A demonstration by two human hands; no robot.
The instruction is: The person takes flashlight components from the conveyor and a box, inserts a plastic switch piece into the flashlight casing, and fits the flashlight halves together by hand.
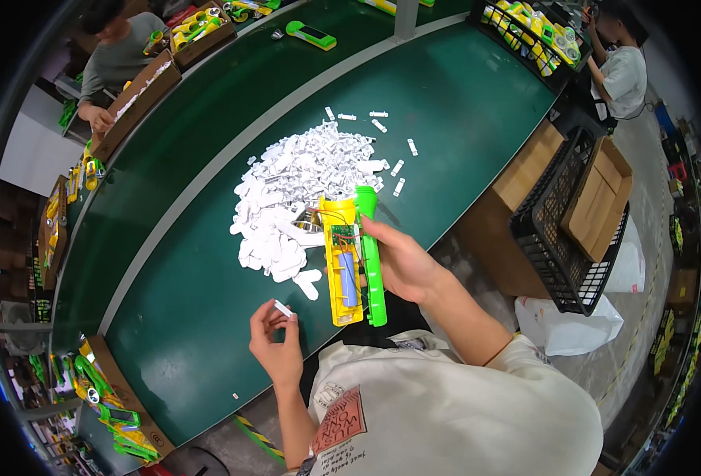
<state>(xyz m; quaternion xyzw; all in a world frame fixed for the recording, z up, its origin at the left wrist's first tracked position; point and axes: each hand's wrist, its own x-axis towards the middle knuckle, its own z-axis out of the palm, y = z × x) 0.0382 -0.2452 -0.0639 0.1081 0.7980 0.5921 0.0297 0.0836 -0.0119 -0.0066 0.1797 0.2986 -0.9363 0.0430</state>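
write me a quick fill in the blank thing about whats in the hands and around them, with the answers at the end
The right hand holds an opened casing with one yellow half and one ____ half.
The blue cylinder lies in the casing's ____ half.
The small piece pinched by the left hand is coloured ____.
A cardboard tray rests on a plastic crate coloured ____.

Missing words: green; yellow; white; black.

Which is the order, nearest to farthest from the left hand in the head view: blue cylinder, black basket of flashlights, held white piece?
1. White piece: held in the left hand.
2. Blue cylinder: rightward, inside the yellow shell.
3. Black basket: far off, at the upper right.
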